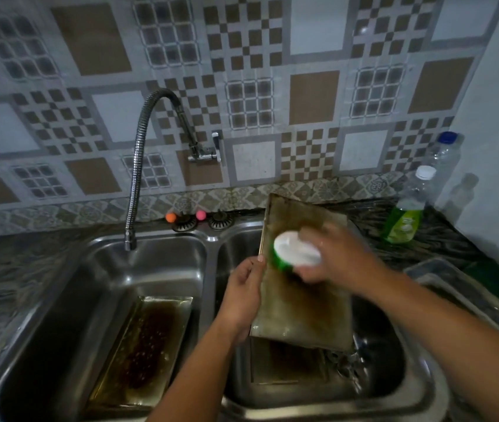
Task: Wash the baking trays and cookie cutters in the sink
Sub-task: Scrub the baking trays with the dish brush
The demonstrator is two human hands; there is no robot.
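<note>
A grimy metal baking tray [303,312] stands tilted over the right sink basin [406,388], its far end leaning toward the wall. My left hand [243,296] grips the tray's left edge. My right hand [336,257] holds a white-topped green scrub brush [291,252] pressed against the tray's upper face. A second tray [141,345] with dark burnt residue lies in the left basin [68,315]. Another tray [284,367] and shiny metal pieces [355,357], blurred, sit at the bottom of the right basin.
A flexible steel faucet [138,166] arches over the left basin with no water running. A green dish soap bottle [406,214] and clear plastic bottles [444,156] stand on the right counter. A metal tray [467,296] rests on the counter at right. Two sink strainers [202,222] sit behind the basins.
</note>
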